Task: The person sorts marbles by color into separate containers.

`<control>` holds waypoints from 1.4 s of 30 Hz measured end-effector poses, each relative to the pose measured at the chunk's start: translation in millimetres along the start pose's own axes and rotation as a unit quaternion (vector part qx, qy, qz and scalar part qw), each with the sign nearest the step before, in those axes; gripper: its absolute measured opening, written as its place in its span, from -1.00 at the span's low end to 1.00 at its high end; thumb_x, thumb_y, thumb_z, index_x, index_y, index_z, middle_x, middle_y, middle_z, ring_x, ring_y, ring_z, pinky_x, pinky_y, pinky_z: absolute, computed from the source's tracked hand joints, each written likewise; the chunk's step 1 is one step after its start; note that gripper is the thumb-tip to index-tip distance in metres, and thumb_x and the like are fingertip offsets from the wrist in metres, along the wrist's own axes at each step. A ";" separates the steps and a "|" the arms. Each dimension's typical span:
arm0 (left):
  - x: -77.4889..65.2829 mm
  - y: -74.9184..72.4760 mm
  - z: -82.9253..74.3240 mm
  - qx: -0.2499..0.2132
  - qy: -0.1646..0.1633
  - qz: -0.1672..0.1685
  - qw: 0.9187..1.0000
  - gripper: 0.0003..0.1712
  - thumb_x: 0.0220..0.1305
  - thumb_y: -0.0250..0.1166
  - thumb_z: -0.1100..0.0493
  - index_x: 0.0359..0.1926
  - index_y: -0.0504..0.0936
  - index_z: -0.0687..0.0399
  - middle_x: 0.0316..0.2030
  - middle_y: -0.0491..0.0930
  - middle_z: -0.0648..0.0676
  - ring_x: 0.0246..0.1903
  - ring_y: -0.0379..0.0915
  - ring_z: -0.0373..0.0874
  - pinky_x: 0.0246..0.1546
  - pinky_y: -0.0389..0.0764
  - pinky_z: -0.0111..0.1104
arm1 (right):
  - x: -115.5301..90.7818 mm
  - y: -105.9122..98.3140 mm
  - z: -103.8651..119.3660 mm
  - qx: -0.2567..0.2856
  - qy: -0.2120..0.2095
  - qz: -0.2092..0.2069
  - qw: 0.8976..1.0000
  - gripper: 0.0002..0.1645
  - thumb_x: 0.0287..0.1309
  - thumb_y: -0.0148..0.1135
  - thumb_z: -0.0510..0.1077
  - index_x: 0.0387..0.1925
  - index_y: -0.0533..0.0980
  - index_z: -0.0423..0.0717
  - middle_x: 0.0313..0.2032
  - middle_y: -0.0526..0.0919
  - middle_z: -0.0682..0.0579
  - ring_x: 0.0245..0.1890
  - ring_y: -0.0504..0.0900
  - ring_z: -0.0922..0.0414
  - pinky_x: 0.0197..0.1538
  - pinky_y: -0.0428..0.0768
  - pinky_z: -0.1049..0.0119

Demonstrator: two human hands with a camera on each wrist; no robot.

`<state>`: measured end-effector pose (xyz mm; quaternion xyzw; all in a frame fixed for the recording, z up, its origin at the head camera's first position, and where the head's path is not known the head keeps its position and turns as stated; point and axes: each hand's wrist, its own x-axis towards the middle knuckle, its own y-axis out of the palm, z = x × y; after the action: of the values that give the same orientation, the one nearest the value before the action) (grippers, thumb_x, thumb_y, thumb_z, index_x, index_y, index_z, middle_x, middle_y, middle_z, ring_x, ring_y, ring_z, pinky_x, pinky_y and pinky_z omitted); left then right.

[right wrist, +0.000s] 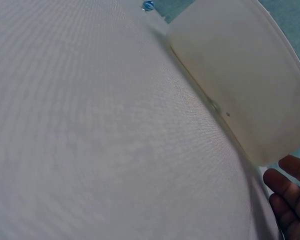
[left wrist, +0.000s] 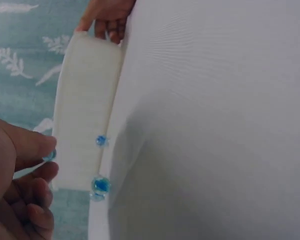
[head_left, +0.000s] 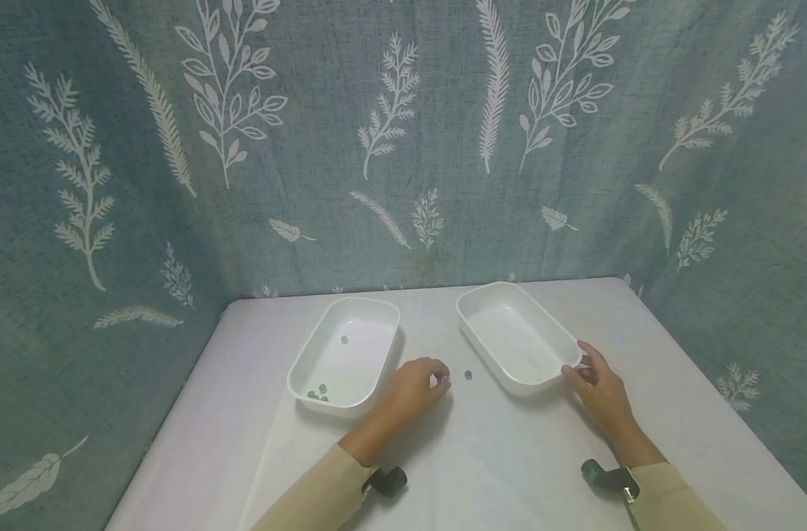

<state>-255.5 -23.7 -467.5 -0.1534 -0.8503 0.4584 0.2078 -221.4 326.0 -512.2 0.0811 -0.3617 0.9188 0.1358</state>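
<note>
My left hand [head_left: 413,387] is over the cloth between two white trays. In the left wrist view its thumb and a finger pinch a blue glass marble [left wrist: 50,155], partly hidden by the fingertips. Beyond it, two more blue marbles lie on the table, a nearer one [left wrist: 100,185] and a farther one [left wrist: 101,140]. My right hand [head_left: 601,391] grips the near right corner of the right tray [head_left: 466,335], thumb at the rim and fingers around the outside. Several greenish marbles [head_left: 322,389] lie in the left tray [head_left: 297,361], mostly at its near end.
A white cloth [head_left: 496,472] covers the table. Behind and on both sides hangs a green curtain [head_left: 324,221] with white leaf patterns. The left tray stands just beside my left wrist. Each forearm wears a dark wrist camera [head_left: 389,483].
</note>
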 end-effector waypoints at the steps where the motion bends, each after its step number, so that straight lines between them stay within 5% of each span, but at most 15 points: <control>1: 1.4 -0.4 0.0 -0.004 0.003 -0.004 1.000 -0.82 0.28 0.29 0.08 -0.13 0.70 -0.03 -0.21 0.66 -0.12 -0.18 0.57 -0.19 -0.13 0.58 -0.34 | 0.0 0.0 0.4 0.000 -0.001 0.001 1.000 -0.15 0.36 0.06 0.22 0.48 0.07 -0.10 0.18 0.41 -0.40 0.06 0.51 -0.34 -0.01 0.49 -0.31; 10: 14.1 -7.3 -2.0 -0.059 0.028 -0.066 0.996 -0.81 0.27 0.33 0.12 -0.13 0.69 0.04 -0.22 0.66 -0.06 -0.38 0.46 -0.25 -0.34 0.54 -0.43 | -0.1 0.3 -0.1 0.000 -0.004 0.002 1.000 -0.13 0.35 0.06 0.24 0.48 0.06 -0.10 0.19 0.40 -0.40 0.07 0.50 -0.34 0.00 0.49 -0.30; 42: 65.0 -0.6 -1.8 -0.079 0.020 -0.073 0.994 -0.80 0.28 0.30 0.08 -0.12 0.70 0.00 -0.18 0.67 -0.08 -0.32 0.53 -0.23 -0.26 0.56 -0.40 | -2.7 -0.9 3.0 0.003 0.008 0.014 1.000 -0.13 0.35 0.08 0.22 0.48 0.06 -0.09 0.18 0.41 -0.40 0.09 0.48 -0.34 0.00 0.48 -0.31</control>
<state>-311.0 6.6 -452.3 -0.1158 -0.8884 0.3707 0.2447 -218.4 324.1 -510.1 0.0692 -0.3594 0.9221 0.1257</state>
